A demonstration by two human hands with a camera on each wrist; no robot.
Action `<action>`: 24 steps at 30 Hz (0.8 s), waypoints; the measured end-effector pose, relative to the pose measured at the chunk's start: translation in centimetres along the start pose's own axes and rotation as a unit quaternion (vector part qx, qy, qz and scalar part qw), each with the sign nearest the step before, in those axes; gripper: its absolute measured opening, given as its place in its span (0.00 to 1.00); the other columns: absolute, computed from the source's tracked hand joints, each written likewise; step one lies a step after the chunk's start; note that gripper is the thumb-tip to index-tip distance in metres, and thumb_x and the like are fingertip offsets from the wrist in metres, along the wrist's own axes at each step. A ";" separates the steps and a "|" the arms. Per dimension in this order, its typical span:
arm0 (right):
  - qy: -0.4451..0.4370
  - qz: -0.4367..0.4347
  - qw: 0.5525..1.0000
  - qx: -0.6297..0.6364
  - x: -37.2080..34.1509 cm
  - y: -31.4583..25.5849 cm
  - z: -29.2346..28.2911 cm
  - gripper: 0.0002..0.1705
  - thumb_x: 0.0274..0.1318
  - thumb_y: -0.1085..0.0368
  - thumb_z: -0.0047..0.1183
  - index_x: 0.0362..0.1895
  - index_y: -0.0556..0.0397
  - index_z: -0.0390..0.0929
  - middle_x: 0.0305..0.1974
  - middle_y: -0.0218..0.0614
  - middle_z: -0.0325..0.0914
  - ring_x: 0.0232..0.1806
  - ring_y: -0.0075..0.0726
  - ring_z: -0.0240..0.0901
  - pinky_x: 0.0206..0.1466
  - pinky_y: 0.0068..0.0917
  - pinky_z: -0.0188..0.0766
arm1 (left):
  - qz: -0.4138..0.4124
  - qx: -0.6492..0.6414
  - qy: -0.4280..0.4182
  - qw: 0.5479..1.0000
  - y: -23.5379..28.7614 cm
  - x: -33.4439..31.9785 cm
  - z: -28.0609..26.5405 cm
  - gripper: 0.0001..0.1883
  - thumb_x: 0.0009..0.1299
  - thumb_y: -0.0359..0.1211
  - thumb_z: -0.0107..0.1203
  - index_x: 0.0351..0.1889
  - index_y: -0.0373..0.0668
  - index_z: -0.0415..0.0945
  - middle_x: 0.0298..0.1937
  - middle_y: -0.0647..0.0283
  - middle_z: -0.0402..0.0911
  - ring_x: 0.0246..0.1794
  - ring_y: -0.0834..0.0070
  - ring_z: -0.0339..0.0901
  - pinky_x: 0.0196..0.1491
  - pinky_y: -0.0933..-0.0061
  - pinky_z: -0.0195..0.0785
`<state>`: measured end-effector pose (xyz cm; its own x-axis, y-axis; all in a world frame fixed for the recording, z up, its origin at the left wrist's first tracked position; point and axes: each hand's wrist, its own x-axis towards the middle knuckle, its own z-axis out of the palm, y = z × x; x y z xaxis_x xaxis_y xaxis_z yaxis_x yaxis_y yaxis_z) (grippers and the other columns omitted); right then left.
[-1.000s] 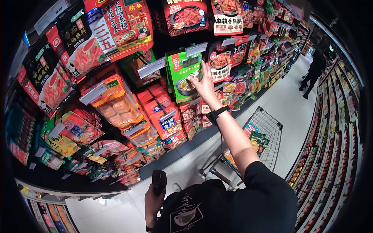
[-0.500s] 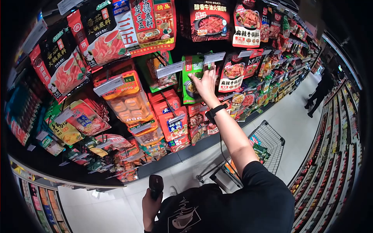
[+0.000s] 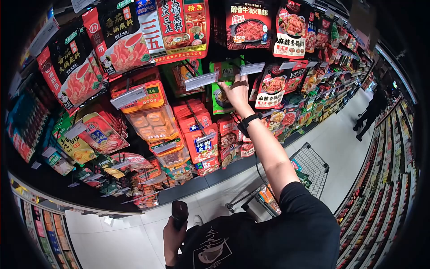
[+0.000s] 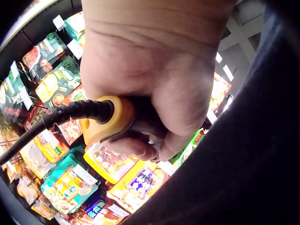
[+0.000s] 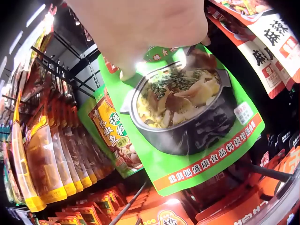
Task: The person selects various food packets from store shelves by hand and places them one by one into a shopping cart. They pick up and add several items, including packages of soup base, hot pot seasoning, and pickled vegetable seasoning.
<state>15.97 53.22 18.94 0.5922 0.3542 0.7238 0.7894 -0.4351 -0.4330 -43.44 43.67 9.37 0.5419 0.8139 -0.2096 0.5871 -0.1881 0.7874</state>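
My right hand [image 3: 237, 95] reaches to a green food packet [image 3: 219, 102] hanging on the shelf rack, and holds it near its upper part. In the right wrist view this packet [image 5: 197, 171] shows a pot of soup and a red strip with white lettering; the thumb lies over its left side, fingers over the right. The hand hides much of the packet's top. Low in front of the body, my left hand [image 3: 174, 237] grips a black handheld device [image 3: 180, 211] shaped like a barcode scanner. Its yellow end [image 4: 101, 124] and black cable show in the left wrist view.
Price tags [image 3: 252, 68] jut out on hooks around the right hand. Red-and-white packets [image 3: 271, 86] hang to its right, clear-fronted packs [image 3: 152, 121] to the left. A wire shopping cart [image 3: 320, 168] holding goods stands behind the right arm. Farther down the aisle is a person [image 3: 371, 110].
The view has shifted, so the shelves lie further right and lower. My right hand has gone from touching the green packet's front with spread fingers to holding it. The left hand keeps the device.
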 end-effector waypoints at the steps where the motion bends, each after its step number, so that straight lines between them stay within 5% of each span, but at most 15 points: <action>1: 0.009 0.011 0.999 0.029 -0.3 0.2 -0.1 0.54 0.53 0.45 0.76 0.72 0.68 0.67 0.74 0.72 0.61 0.77 0.75 0.58 0.77 0.57 0.62 | 0.001 0.000 0.003 1.000 0.2 0.0 0.0 0.18 0.70 0.38 0.70 0.51 0.39 0.80 0.39 0.47 0.89 0.42 0.45 0.89 0.43 0.54 0.79; 5: 0.047 0.073 0.975 0.203 -2.6 1.6 -0.5 0.64 0.50 0.52 0.79 0.81 0.64 0.53 0.77 0.67 0.58 0.79 0.67 0.60 0.78 0.49 0.64 | -0.017 0.006 0.006 1.000 0.0 -0.2 0.0 0.18 0.70 0.38 0.70 0.51 0.40 0.80 0.39 0.46 0.89 0.42 0.45 0.89 0.44 0.54 0.79; 6: 0.059 0.076 0.984 0.149 -3.4 3.8 1.3 0.65 0.50 0.55 0.79 0.83 0.62 0.49 0.76 0.65 0.63 0.78 0.62 0.64 0.79 0.43 0.65 | -0.019 0.011 0.008 1.000 0.1 -0.2 0.0 0.18 0.70 0.39 0.70 0.51 0.39 0.80 0.40 0.46 0.90 0.43 0.46 0.89 0.45 0.55 0.79; 8: -0.007 0.152 0.951 0.268 -4.5 4.4 0.8 0.65 0.49 0.55 0.80 0.82 0.63 0.52 0.72 0.65 0.69 0.74 0.61 0.70 0.77 0.43 0.67 | -0.023 0.023 0.009 0.999 0.2 -0.5 -0.1 0.19 0.70 0.39 0.70 0.51 0.38 0.79 0.40 0.46 0.90 0.43 0.49 0.90 0.45 0.57 0.79; 11: 0.014 0.139 0.967 0.213 -5.4 6.6 1.9 0.61 0.50 0.54 0.82 0.79 0.68 0.58 0.66 0.59 0.77 0.68 0.50 0.76 0.72 0.39 0.71 | -0.020 0.028 0.005 0.999 0.1 -0.5 0.1 0.19 0.70 0.39 0.70 0.51 0.38 0.79 0.40 0.45 0.89 0.44 0.47 0.89 0.46 0.56 0.79; 14: -0.086 0.198 0.934 0.285 -5.3 8.0 1.6 0.54 0.51 0.52 0.82 0.74 0.66 0.67 0.57 0.51 0.84 0.59 0.43 0.82 0.65 0.35 0.76 | -0.026 0.029 -0.005 0.999 0.6 -0.5 0.3 0.20 0.70 0.39 0.70 0.52 0.38 0.79 0.41 0.45 0.90 0.45 0.48 0.90 0.47 0.56 0.79; 15: -0.084 0.210 0.920 0.320 -5.5 8.0 1.7 0.43 0.54 0.54 0.81 0.67 0.62 0.75 0.51 0.40 0.88 0.51 0.32 0.84 0.59 0.30 0.78 | -0.027 0.030 -0.007 0.999 0.6 -0.5 0.3 0.20 0.69 0.40 0.70 0.52 0.39 0.80 0.41 0.46 0.90 0.45 0.46 0.89 0.46 0.54 0.79; 18: -0.177 0.242 0.853 0.428 -5.5 8.5 0.9 0.34 0.58 0.57 0.78 0.63 0.59 0.80 0.53 0.36 0.88 0.50 0.26 0.84 0.58 0.28 0.77 | -0.024 0.034 -0.010 0.999 0.2 -0.3 0.8 0.20 0.69 0.42 0.71 0.52 0.41 0.80 0.40 0.46 0.90 0.45 0.44 0.88 0.45 0.52 0.79; 19: -0.177 0.237 0.854 0.428 -5.4 8.2 0.3 0.28 0.60 0.60 0.76 0.60 0.58 0.82 0.53 0.33 0.88 0.50 0.24 0.84 0.58 0.27 0.77 | -0.020 0.036 -0.010 0.999 0.1 -0.2 0.9 0.20 0.69 0.42 0.71 0.52 0.41 0.80 0.40 0.46 0.90 0.45 0.43 0.88 0.45 0.52 0.79; 24: -0.176 0.251 0.835 0.458 -5.5 9.1 -0.7 0.27 0.63 0.60 0.74 0.61 0.58 0.81 0.54 0.33 0.88 0.51 0.27 0.84 0.60 0.29 0.77 | -0.044 0.047 -0.023 0.998 0.3 -0.3 0.9 0.20 0.69 0.39 0.70 0.53 0.38 0.79 0.42 0.46 0.90 0.45 0.47 0.90 0.47 0.56 0.79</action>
<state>19.84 46.74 11.39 0.7687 0.6092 0.1952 0.1253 0.1558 -0.9798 -42.87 42.90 9.16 0.5116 0.8042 -0.3025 0.6862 -0.1706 0.7071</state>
